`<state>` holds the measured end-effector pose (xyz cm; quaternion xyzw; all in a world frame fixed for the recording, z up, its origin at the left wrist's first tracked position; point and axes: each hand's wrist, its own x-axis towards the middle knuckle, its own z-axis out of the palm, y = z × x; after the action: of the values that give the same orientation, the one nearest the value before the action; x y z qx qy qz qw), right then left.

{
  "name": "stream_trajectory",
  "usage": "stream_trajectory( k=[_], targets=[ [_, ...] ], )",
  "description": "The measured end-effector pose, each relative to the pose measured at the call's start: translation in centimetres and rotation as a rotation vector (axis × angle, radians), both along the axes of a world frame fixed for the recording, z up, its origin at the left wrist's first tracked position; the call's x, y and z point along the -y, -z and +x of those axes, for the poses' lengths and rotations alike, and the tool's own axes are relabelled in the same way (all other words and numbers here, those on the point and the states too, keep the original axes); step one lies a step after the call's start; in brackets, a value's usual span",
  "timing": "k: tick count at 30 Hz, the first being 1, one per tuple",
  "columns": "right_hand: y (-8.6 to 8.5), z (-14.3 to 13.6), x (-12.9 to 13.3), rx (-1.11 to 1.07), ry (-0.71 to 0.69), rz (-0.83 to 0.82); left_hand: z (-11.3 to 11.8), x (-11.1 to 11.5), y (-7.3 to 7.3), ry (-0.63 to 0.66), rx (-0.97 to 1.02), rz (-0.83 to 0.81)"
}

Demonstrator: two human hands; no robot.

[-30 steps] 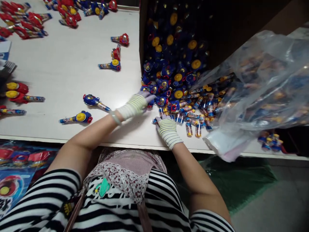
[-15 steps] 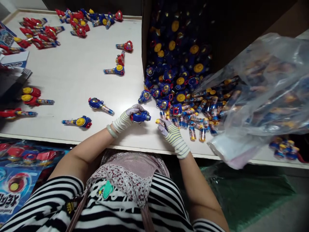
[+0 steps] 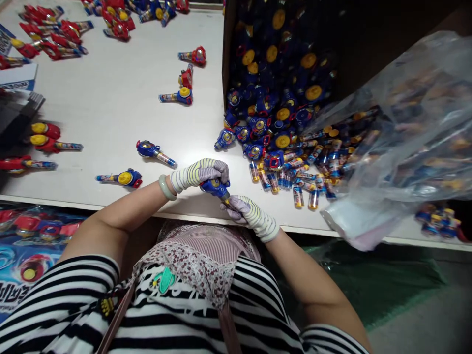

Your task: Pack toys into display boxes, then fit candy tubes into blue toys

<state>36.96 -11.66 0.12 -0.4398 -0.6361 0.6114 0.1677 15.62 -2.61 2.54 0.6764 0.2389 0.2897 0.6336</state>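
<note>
My left hand, in a striped glove, is closed around a blue toy piece with a round body and a short neck. The neck points down and right, toward my right hand. My gloved right hand pinches a small tube with a yellow end, which meets the neck; the fingers hide most of the tube. Left of my hands lie two blue toys with tubes attached, one with its round face up and one with a yellow disc.
A dark box holds many blue toy pieces. Small labelled tubes spill beside it from a clear plastic bag. Red toys with tubes lie at the back left. The white table's front edge runs below my wrists.
My right hand has moved left and down with the tube, up to the blue toy's neck. My left hand has tilted the toy so its neck points downward. The view has shifted slightly.
</note>
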Motion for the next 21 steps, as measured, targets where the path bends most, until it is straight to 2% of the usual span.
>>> stream_trajectory(
  k=[1,2,5,7,10,11,13,16,17,19,21],
  targets=[
    [0.1,-0.1,0.0,-0.007,0.013,-0.017,-0.1,-0.1,0.1,0.010,-0.038,0.021],
    [0.1,-0.2,0.0,0.025,0.055,0.026,0.0,-0.1,0.3,-0.038,-0.067,0.041],
    [0.2,-0.2,-0.4,0.239,0.217,0.224,0.3,0.1,1.1,-0.279,-0.111,0.055],
    [0.4,-0.4,-0.3,0.201,0.204,0.118,0.6,0.4,1.3,-0.318,-0.035,-0.004],
    [1.0,-1.0,0.1,-0.185,0.016,-0.286,0.5,0.7,0.8,-0.169,0.117,-0.071],
    [1.1,-1.3,0.2,-0.267,-0.013,-0.366,0.3,0.7,0.7,-0.119,0.125,-0.071],
    [1.1,-1.6,-0.1,-0.274,0.037,-0.372,-0.3,0.3,0.9,-0.107,0.061,-0.059],
    [0.3,-1.6,-0.8,-0.098,0.248,-0.160,-1.1,-0.1,1.7,-0.280,-0.063,-0.024],
    [0.0,-1.6,-0.9,-0.069,0.273,-0.111,-1.1,-0.1,1.9,-0.326,-0.071,-0.018],
    [-0.2,-1.7,-0.7,-0.112,0.224,-0.142,-0.8,0.1,2.1,-0.339,-0.008,-0.051],
    [0.0,-2.2,-0.4,-0.251,0.087,-0.312,-0.4,0.4,2.0,-0.300,0.085,-0.119]
  ],
)
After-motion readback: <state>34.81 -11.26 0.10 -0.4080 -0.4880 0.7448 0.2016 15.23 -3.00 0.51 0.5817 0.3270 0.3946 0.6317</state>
